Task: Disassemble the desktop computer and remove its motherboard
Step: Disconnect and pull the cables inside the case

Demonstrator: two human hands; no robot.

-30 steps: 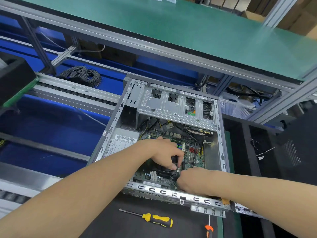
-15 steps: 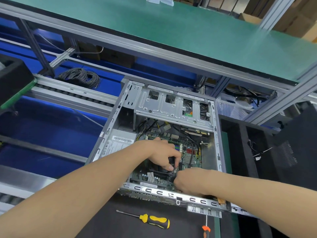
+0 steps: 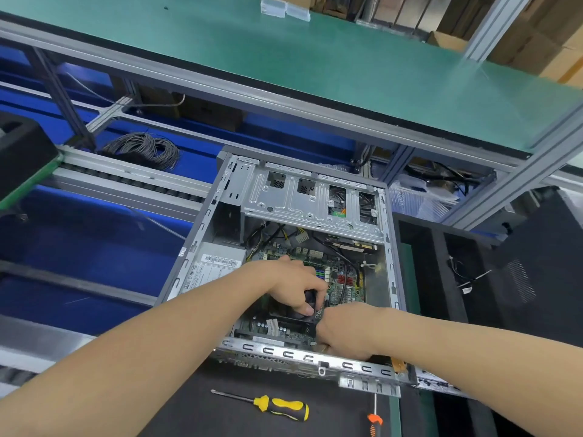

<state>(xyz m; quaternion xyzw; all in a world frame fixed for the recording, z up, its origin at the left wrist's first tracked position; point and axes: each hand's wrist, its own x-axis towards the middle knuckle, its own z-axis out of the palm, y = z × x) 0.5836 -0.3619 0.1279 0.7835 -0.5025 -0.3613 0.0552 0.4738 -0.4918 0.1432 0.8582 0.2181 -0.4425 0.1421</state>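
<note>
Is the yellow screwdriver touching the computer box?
Apart. The head view shows bare black mat between the yellow screwdriver and the computer case near edge.

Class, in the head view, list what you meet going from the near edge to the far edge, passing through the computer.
Yellow-and-black screwdriver → near rim of the open grey metal computer case → green motherboard → silver perforated drive cage → green-topped upper shelf → clear plastic boxes.
</note>
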